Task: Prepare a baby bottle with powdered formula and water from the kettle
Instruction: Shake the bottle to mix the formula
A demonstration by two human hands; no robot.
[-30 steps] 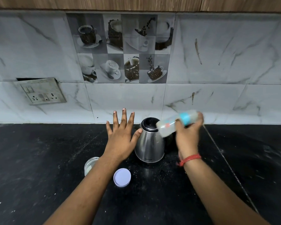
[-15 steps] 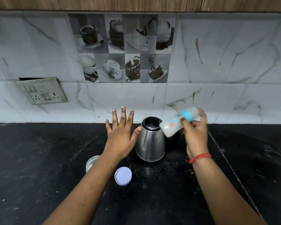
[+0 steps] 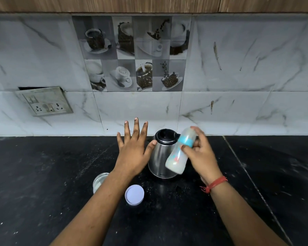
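Steel kettle at the middle of a black counter, one baby bottle held tilted in front of it.

One right hand grips the one bottle around its blue collar, cap end up and away, milky base low against the kettle's right side; the bottle is blurred, so its fill level is hard to judge. One left hand is spread flat with straight fingers just left of the kettle, thumb tip at its rim, holding nothing. Nearer than the kettle and to its left lie one white lid and one open jar, partly hidden by the left forearm.
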